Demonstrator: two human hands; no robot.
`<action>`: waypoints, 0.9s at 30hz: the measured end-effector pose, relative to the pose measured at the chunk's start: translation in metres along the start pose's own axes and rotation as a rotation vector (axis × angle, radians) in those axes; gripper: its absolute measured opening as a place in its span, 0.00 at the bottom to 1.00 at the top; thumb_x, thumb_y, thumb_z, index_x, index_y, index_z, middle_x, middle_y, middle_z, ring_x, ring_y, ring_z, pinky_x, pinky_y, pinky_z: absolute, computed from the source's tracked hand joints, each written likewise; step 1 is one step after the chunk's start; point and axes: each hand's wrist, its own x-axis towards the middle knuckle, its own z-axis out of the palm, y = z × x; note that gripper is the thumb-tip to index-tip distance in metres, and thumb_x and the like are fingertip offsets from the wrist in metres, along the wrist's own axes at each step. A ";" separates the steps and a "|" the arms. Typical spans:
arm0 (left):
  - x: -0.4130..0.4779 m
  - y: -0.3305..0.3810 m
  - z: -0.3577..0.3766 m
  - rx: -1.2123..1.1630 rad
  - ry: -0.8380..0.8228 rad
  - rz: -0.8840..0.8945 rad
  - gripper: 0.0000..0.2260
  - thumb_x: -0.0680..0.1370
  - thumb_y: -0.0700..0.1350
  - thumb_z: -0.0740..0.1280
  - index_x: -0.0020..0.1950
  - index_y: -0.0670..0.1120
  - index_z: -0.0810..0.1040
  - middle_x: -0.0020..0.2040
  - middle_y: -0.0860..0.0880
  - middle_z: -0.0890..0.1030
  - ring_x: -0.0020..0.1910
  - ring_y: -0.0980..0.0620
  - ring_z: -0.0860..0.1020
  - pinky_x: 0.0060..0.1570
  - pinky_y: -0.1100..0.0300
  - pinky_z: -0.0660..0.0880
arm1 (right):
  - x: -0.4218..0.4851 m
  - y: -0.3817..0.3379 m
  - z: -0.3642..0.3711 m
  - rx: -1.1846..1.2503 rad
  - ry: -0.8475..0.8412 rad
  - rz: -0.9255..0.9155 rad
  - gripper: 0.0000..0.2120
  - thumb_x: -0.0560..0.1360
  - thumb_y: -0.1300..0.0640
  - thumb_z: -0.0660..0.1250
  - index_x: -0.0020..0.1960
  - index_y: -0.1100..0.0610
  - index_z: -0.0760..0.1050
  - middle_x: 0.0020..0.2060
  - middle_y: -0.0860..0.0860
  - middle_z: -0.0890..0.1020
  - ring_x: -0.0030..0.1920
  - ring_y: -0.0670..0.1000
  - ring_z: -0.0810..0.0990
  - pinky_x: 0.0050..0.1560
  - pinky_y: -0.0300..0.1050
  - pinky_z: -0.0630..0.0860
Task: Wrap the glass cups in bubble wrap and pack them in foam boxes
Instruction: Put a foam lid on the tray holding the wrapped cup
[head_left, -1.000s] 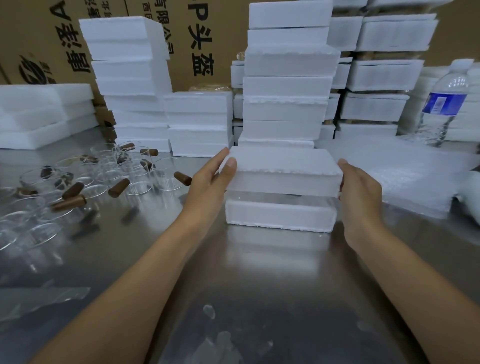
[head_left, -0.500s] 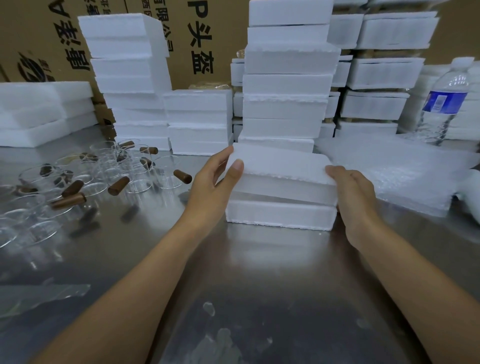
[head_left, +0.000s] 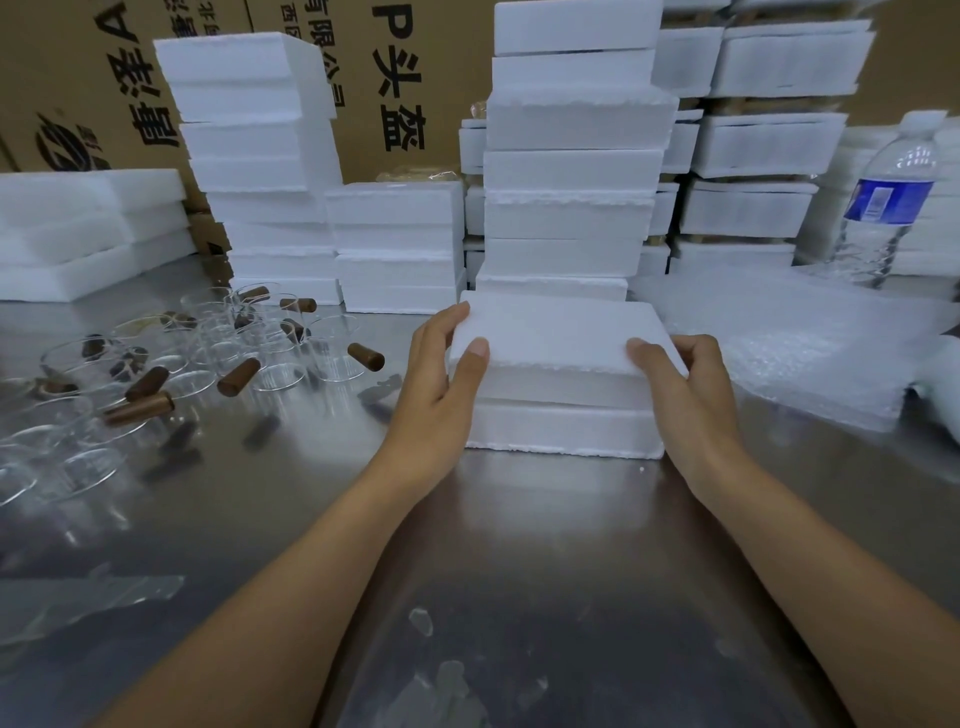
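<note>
A white foam lid lies on a white foam box at the middle of the steel table. My left hand grips the lid's left end, thumb on top. At the right end my right hand grips the lid, thumb on its top near the front edge. Several glass cups with brown wooden handles stand at the left. A sheet of bubble wrap lies to the right of the box.
Tall stacks of foam boxes stand right behind the held one, with more stacks to the left and right. A water bottle stands at the far right. Cardboard cartons line the back. Clear plastic film lies at the near left.
The lid has come down from a raised, tilted position onto the foam box. Both hands moved down with it and both thumbs now lie on its top.
</note>
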 end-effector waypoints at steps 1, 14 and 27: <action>0.000 0.001 -0.001 0.010 -0.011 -0.009 0.22 0.80 0.54 0.54 0.73 0.53 0.61 0.68 0.61 0.62 0.59 0.79 0.60 0.51 0.87 0.55 | 0.000 0.000 0.000 -0.001 -0.002 0.001 0.10 0.74 0.47 0.65 0.50 0.49 0.69 0.45 0.40 0.75 0.45 0.39 0.74 0.40 0.36 0.67; 0.003 -0.010 0.000 0.003 0.014 -0.089 0.18 0.82 0.53 0.55 0.71 0.51 0.66 0.69 0.56 0.67 0.65 0.64 0.65 0.52 0.85 0.58 | -0.003 -0.001 0.003 -0.101 0.037 0.014 0.10 0.73 0.44 0.63 0.41 0.48 0.65 0.50 0.49 0.74 0.43 0.41 0.72 0.36 0.38 0.65; 0.000 -0.007 0.001 0.119 0.036 -0.046 0.17 0.81 0.54 0.54 0.68 0.53 0.68 0.66 0.57 0.72 0.66 0.59 0.68 0.62 0.67 0.63 | -0.002 -0.004 -0.004 -0.127 -0.031 0.147 0.17 0.72 0.39 0.64 0.45 0.51 0.66 0.43 0.47 0.75 0.41 0.44 0.74 0.34 0.41 0.66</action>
